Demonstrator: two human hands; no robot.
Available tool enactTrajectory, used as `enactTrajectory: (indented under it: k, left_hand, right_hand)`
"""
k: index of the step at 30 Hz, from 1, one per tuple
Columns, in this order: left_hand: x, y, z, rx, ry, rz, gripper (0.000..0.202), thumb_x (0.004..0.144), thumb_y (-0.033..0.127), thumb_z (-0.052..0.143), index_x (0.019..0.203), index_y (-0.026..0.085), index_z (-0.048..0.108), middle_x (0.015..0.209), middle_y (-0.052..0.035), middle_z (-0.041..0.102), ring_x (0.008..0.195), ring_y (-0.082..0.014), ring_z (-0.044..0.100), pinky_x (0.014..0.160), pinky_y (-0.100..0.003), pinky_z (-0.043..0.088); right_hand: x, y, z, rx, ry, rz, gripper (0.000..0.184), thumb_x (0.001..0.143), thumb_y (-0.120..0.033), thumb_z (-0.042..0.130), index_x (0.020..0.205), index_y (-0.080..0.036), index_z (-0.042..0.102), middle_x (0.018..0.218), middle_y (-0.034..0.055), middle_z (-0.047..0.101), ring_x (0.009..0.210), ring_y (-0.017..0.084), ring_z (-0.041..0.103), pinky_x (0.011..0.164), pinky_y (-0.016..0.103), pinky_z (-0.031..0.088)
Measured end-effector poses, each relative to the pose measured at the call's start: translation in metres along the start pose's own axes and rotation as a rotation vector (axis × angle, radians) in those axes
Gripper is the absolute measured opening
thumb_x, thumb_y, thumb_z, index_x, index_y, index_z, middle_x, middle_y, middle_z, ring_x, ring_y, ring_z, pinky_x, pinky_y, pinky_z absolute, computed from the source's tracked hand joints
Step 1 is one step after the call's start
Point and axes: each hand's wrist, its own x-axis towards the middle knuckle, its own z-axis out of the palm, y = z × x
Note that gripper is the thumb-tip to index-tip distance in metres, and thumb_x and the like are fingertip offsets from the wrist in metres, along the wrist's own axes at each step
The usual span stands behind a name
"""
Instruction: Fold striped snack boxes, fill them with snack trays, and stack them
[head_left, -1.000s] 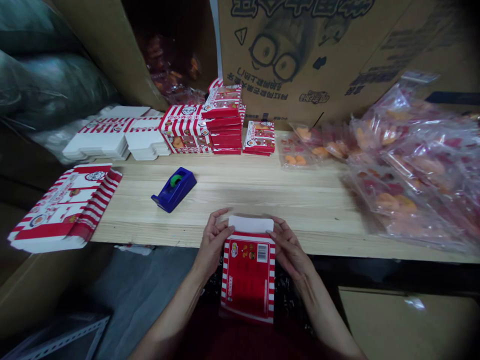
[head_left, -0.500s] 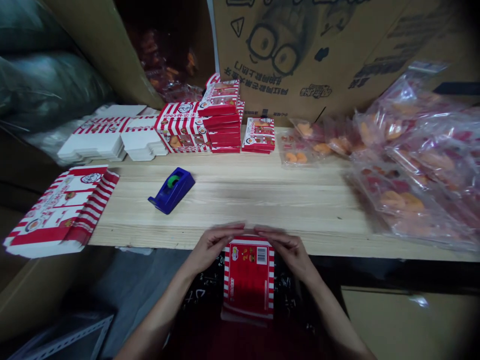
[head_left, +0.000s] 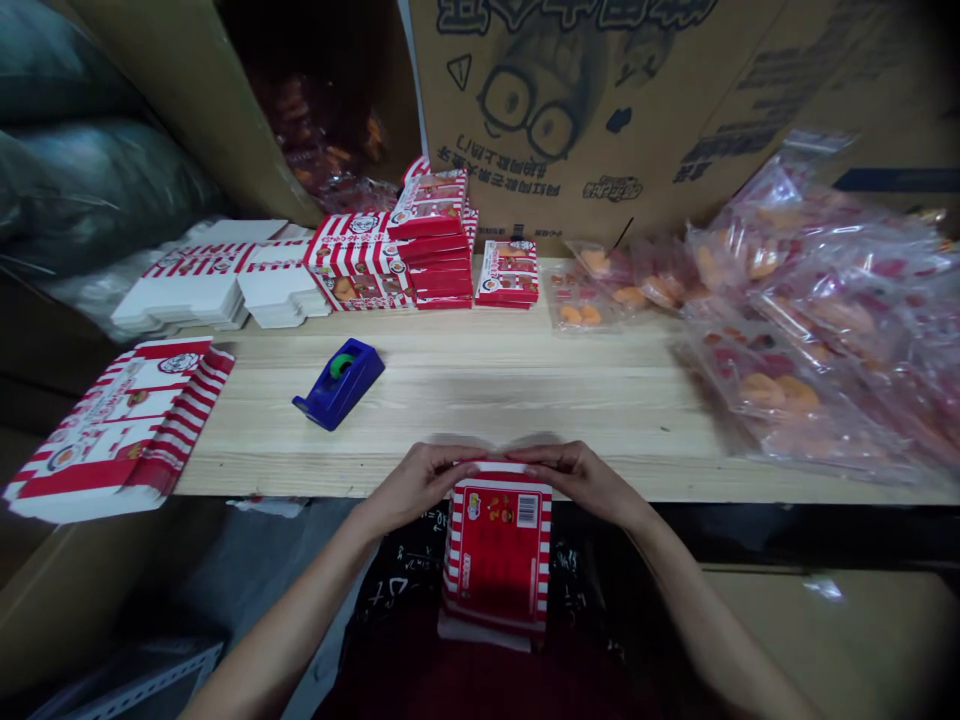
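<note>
A red and white striped carton (head_left: pixel 496 555) stands upright on my lap at the near edge of the wooden table (head_left: pixel 480 400). My left hand (head_left: pixel 420 480) grips its top left corner with fingers curled over the top end. Opposite it, my right hand (head_left: pixel 577 478) is closed over the top right corner. The top end is hidden under my fingers. A blue tape dispenser (head_left: pixel 339 382) sits on the table beyond my left hand.
Flat striped carton blanks (head_left: pixel 112 430) overhang the table's left end, and white-backed blanks (head_left: pixel 217 285) lie at the back left. Stacked filled cartons (head_left: pixel 427 240) stand at the back centre. Clear bags of snacks (head_left: pixel 810 330) pile on the right. Large cardboard boxes (head_left: pixel 600 110) stand behind.
The white top flap that stood open a second ago is folded down. Both hands moved from the carton's sides onto its top end and closed over it.
</note>
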Motion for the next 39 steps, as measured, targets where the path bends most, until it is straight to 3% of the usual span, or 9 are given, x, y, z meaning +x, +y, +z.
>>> enactTrajectory:
  k: [6,10,16,20,23,30,34,38,39]
  left_hand:
    - [0.006,-0.007,0.003,0.009,0.031,-0.003,0.027,0.098,0.031,0.061,0.12,0.03,0.078,0.102,-0.0055,0.083,0.089,-0.0243,0.077,0.077,-0.038,0.062]
    - [0.004,-0.005,0.007,0.046,0.031,-0.041,0.026,0.099,0.032,0.061,0.118,0.031,0.079,0.097,-0.0045,0.083,0.084,-0.0242,0.077,0.072,-0.036,0.061]
    - [-0.012,0.012,0.013,0.079,0.026,0.077,0.033,0.101,0.023,0.055,0.125,0.033,0.075,0.12,-0.0053,0.079,0.114,-0.0281,0.073,0.104,-0.047,0.056]
    - [-0.033,0.014,0.019,0.115,0.028,0.097,0.045,0.1,0.019,0.055,0.141,0.036,0.063,0.146,-0.0044,0.065,0.141,-0.0272,0.055,0.122,-0.053,0.04]
    - [-0.048,0.009,0.023,0.155,-0.014,0.088,0.05,0.102,0.018,0.052,0.148,0.038,0.055,0.159,-0.0019,0.05,0.153,-0.0267,0.038,0.126,-0.056,0.032]
    - [-0.056,0.004,0.033,0.138,0.066,0.083,0.043,0.105,0.02,0.046,0.14,0.037,0.064,0.142,-0.0052,0.068,0.132,-0.025,0.063,0.114,-0.051,0.049]
    - [-0.05,0.011,-0.004,0.161,0.164,0.067,0.044,0.103,0.025,0.054,0.145,0.036,0.059,0.148,-0.0061,0.062,0.14,-0.0266,0.056,0.12,-0.052,0.042]
    - [-0.05,0.001,-0.101,0.395,0.852,-0.063,0.043,0.094,0.037,0.065,0.134,0.023,0.062,0.158,-0.0136,0.049,0.149,-0.0296,0.041,0.123,-0.05,0.032]
    - [-0.052,-0.003,-0.126,0.426,0.915,-0.173,0.04,0.091,0.04,0.067,0.126,0.02,0.064,0.158,-0.0144,0.047,0.151,-0.0306,0.036,0.122,-0.049,0.032]
  right_hand:
    - [0.007,0.008,0.0,-0.035,0.054,0.009,0.02,0.091,-0.041,0.073,0.104,-0.03,0.083,0.094,0.0014,0.083,0.084,0.02,0.075,0.08,0.039,0.06]
    - [0.006,0.01,0.005,-0.05,0.098,0.013,0.015,0.087,-0.041,0.077,0.095,-0.03,0.084,0.086,0.0012,0.082,0.079,0.021,0.074,0.076,0.039,0.06]
    - [-0.014,0.011,0.021,-0.013,0.185,-0.017,0.02,0.093,-0.046,0.07,0.103,-0.033,0.082,0.11,0.0033,0.082,0.106,0.026,0.075,0.1,0.05,0.057]
    - [-0.038,0.014,0.029,-0.129,0.228,-0.125,0.027,0.101,-0.04,0.061,0.124,-0.04,0.075,0.136,0.0006,0.072,0.138,0.027,0.058,0.121,0.059,0.037]
    - [-0.052,0.017,0.034,-0.157,0.236,-0.124,0.029,0.101,-0.036,0.061,0.127,-0.041,0.073,0.139,0.0007,0.07,0.141,0.028,0.055,0.122,0.06,0.035]
    - [-0.038,0.015,0.051,-0.042,0.274,-0.146,0.019,0.096,-0.04,0.069,0.112,-0.04,0.08,0.124,0.003,0.077,0.123,0.028,0.066,0.111,0.058,0.048]
    - [-0.029,0.009,0.052,-0.104,0.352,-0.152,0.02,0.093,-0.046,0.071,0.107,-0.039,0.083,0.112,0.0055,0.081,0.113,0.031,0.071,0.102,0.056,0.056]
    - [-0.032,0.006,0.039,-0.17,0.412,-0.166,0.024,0.09,-0.052,0.071,0.105,-0.038,0.084,0.114,0.0072,0.081,0.11,0.034,0.073,0.096,0.054,0.061]
    - [-0.033,0.004,0.035,-0.183,0.416,-0.172,0.024,0.09,-0.051,0.071,0.105,-0.038,0.084,0.114,0.0072,0.081,0.109,0.033,0.074,0.096,0.053,0.062]
